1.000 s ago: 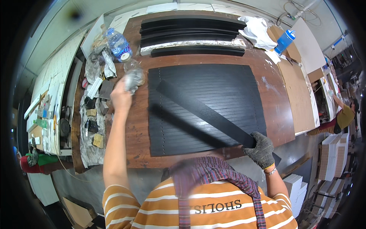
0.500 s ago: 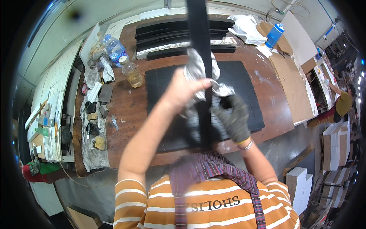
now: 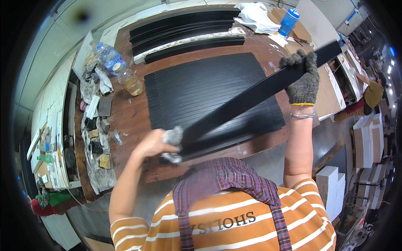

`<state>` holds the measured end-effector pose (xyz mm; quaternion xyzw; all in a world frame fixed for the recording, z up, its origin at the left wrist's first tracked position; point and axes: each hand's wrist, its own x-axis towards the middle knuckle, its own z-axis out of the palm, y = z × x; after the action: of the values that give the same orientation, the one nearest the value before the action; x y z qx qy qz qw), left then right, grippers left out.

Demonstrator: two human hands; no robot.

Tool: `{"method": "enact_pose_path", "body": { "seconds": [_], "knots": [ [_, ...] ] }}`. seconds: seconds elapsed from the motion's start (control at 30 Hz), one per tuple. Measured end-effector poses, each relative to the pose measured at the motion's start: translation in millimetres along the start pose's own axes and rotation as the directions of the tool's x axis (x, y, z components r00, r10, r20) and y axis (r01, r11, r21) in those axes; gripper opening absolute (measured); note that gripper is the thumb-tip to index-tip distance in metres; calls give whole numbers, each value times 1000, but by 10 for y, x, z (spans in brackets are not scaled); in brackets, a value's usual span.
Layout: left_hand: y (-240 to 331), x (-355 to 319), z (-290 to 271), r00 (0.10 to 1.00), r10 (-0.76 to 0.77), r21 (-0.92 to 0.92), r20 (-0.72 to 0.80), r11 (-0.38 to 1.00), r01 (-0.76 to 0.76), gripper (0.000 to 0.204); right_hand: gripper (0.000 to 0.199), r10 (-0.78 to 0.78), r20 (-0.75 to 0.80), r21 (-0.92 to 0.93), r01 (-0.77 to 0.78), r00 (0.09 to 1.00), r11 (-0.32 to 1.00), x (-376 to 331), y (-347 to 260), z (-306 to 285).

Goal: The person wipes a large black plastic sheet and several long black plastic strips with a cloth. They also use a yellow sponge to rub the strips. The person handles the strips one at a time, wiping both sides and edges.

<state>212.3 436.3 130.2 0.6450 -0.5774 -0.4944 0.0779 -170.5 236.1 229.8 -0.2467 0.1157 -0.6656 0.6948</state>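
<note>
A long black slat slants across the view, from low left up to the far right. My right hand, in a dark grey knitted glove with a yellow cuff edge, is closed around it near its upper end. At the lower end my bare left hand grips a crumpled whitish rag, which is pressed against the slat. Beneath lies a black panel of many narrow strips on the brown tabletop. Part of the panel is hidden by the slat.
Black slats lie stacked at the back, beside a white cloth and a blue bottle. Two plastic bottles stand left, near dirty rags and small blocks. Another person stands far right.
The slat has swung from upright to a slant. My right hand has moved up and right onto its far part; my left hand, with the rag, has moved down and left.
</note>
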Motion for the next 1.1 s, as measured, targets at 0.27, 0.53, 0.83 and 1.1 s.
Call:
{"method": "enact_pose_path", "body": {
  "seconds": [0.27,0.53,0.83,1.1],
  "knots": [
    [1402,122,-169,518,611,488,-598,791,-369,75,30,-86,-111,-64,80,990,995,-89,587,32],
    [898,721,340,343,812,838,-472,534,-112,50,28,-93,-282,64,116,955,991,-187,172,16],
    [-333,202,144,822,-146,-746,-550,529,-405,41,29,-145,-239,64,164,960,984,-215,-197,-227],
    [490,489,910,857,379,-307,-348,818,-486,29,31,243,-187,-206,-280,952,937,-457,822,-121]
  ]
}}
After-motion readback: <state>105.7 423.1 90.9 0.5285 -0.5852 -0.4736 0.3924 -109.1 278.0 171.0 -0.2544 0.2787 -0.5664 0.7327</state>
